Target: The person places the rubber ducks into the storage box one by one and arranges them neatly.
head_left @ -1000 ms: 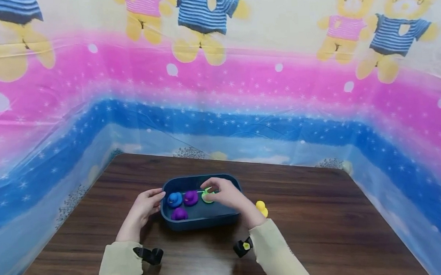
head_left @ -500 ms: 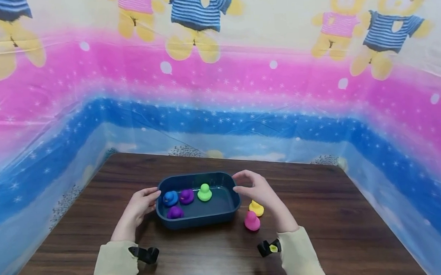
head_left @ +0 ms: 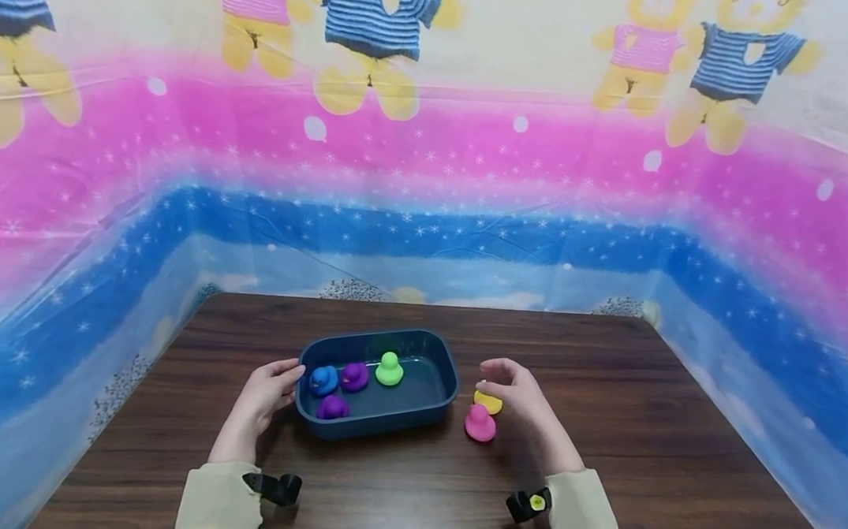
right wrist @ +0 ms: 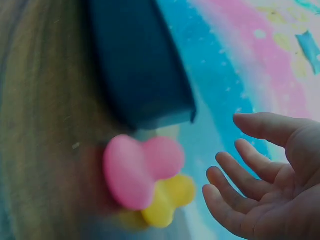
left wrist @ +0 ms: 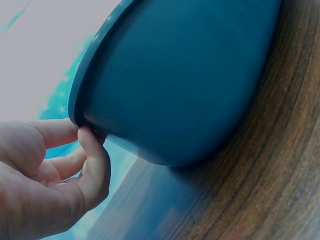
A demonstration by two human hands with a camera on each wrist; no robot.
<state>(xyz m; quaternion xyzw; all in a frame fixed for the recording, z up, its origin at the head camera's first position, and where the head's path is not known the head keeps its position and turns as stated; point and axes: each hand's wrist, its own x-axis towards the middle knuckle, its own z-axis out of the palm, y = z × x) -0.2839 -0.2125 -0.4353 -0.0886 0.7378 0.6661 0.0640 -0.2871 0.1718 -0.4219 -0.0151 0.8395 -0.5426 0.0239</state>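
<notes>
My left hand (head_left: 261,399) pinches the left rim of a dark blue-grey plastic tub (head_left: 384,422) between thumb and fingertips, as the left wrist view shows. Inside the tub sit a blue rubber duck (head_left: 323,381), two purple rubber ducks (head_left: 354,376) and a light green rubber duck (head_left: 389,369). To the right of the tub, a pink rubber duck (head_left: 480,425) and a yellow rubber duck (head_left: 488,404) stand close together on the table. My right hand (head_left: 520,393) hovers beside the yellow duck, partly covering it in the head view. Its fingers are spread and loosely bent, holding nothing.
A brown wood-grain table (head_left: 615,414) lies under everything. Behind it and along both sides hangs a patterned cloth (head_left: 463,176) with printed bears. A black wrist camera (head_left: 273,490) sits at each cuff.
The right hand has left the green duck in the tub, passed over the right rim and moved down beside the yellow duck. The left hand has stayed at the tub's rim.
</notes>
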